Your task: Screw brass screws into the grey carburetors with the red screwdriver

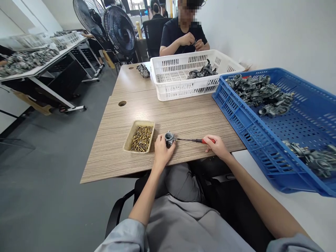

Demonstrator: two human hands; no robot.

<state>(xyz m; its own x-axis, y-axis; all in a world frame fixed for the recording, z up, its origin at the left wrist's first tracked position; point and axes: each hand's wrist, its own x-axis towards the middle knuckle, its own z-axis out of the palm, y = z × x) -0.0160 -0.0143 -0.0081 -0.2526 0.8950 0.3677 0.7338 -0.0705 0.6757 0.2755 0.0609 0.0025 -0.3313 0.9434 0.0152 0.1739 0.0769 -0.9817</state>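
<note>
Down near the counter's (183,115) front edge, the left hand (162,151) has its fingers closed around a small metal part (169,138). The right hand (216,146) grips a red-handled screwdriver (195,140), whose tip touches the part. A tray (144,122) of brass screws sits just left of the left fingers. A blue crate (236,119) of castings stands beyond the right fingers.

one metal part (169,139) and one screwdriver (194,140) are being held in two hands, the left hand (162,151) and the right hand (216,146). two crates are being shown, one white crate (183,91) and one blue crate (244,129), with one tray (143,122) and two fans (119,29).
</note>
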